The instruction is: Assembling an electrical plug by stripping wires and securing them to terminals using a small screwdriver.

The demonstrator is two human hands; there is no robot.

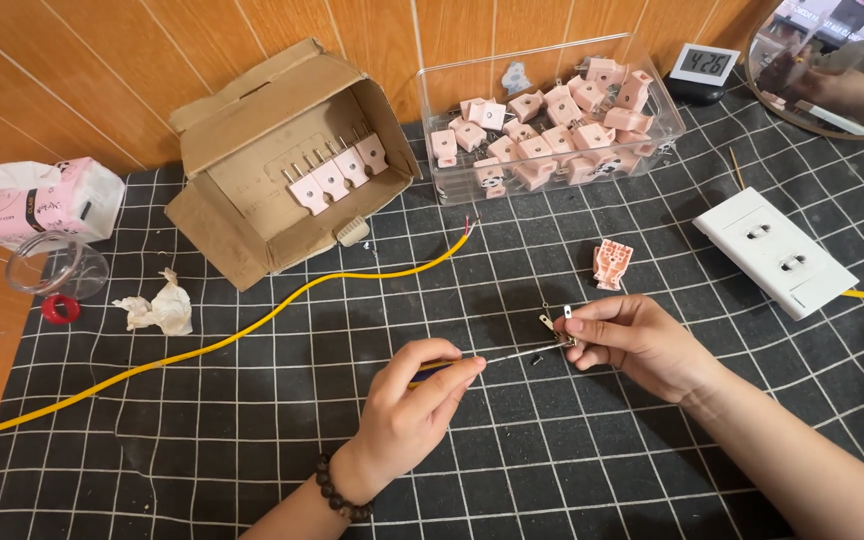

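Note:
My left hand [412, 405] grips a small screwdriver [487, 360] with a yellow and purple handle, its thin shaft pointing right. The tip meets a small metal plug prong [555, 325] pinched between the fingers of my right hand [632, 340]. A tiny dark screw [536, 357] lies on the mat just below the shaft. A pink plug shell half [612, 264] rests on the black gridded mat [252, 440] above my right hand. A yellow cable [252, 330] with bared wire ends runs from the left edge toward the middle.
An open cardboard box [282, 160] holds pink plugs with prongs. A clear bin [552, 115] is full of pink plug parts. A white socket strip [777, 250] lies at right. Tissue pack [42, 200], glass jar [57, 268], crumpled tissue [157, 305], small clock [702, 68], round mirror [832, 70].

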